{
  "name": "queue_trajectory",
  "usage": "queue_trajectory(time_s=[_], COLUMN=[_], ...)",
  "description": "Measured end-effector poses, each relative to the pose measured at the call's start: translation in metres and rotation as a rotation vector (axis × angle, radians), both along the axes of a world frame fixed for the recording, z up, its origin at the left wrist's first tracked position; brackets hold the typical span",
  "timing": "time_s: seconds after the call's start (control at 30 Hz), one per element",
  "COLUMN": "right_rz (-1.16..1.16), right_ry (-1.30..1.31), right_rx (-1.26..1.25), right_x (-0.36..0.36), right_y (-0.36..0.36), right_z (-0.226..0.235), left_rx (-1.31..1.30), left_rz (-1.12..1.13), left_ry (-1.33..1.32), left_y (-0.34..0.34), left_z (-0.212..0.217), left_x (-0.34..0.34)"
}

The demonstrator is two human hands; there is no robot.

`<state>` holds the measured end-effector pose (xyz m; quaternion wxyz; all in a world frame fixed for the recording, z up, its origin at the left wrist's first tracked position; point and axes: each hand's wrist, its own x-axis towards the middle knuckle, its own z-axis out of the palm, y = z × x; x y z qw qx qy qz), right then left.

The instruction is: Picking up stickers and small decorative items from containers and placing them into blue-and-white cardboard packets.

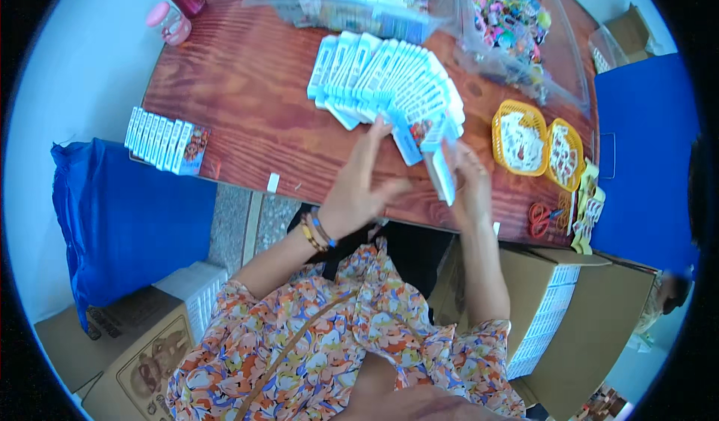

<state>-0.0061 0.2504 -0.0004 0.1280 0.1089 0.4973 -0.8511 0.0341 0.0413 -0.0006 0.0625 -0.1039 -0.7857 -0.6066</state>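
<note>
A fanned pile of small flat blue-and-white boxes (374,76) lies overlapping in the middle of the table. My right hand (470,185) is closed on a similar small flat box (439,172), held tilted on edge at the near right of the pile. Another box (406,144), lying apart at the pile's near edge, is close by. With thumb and fingers apart, my left hand (363,185) reaches to the pile's near edge. Its fingertips are at the boxes; whether they touch cannot be told. Bracelets circle the left wrist.
A row of similar boxes (159,142) stands at the table's left edge. Clear plastic bins (374,22) sit at the back. Yellow baskets (497,138) with small white pieces and red-handled scissors (538,219) are at right. A pink-lidded jar (174,30) stands far left. Cardboard cartons (592,323) flank me below.
</note>
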Motion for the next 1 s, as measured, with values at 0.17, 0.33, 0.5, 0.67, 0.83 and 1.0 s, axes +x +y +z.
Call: queue_trajectory(time_s=[0.17,0.33,0.5,0.67,0.83,1.0], right_rz=[0.225,0.668,0.19,0.541,0.604,0.503], right_ry=[-0.138,0.219,0.989,0.771,0.821,0.895], right_rx=[-0.146,0.562,1.312,1.875,1.873,1.677], right_x=[-0.006,-0.071,-0.195,-0.299,-0.319,-0.324], right_y=[-0.044,-0.06,-0.103,-0.116,-0.119,-0.108], right_z=[-0.003,0.036,0.102,0.068,0.058,0.069], left_rx=[-0.134,0.218,0.112,-0.173,0.016,0.009], left_rz=[0.113,0.219,0.185,0.224,0.298,0.309], left_ry=[0.247,-0.001,-0.024,0.087,-0.065,-0.026], left_y=[0.01,-0.027,-0.059,-0.062,-0.077,-0.078], left_z=[0.001,0.006,0.014,0.012,0.006,0.005], left_x=[-0.01,-0.028,-0.035,-0.035,-0.03,-0.036])
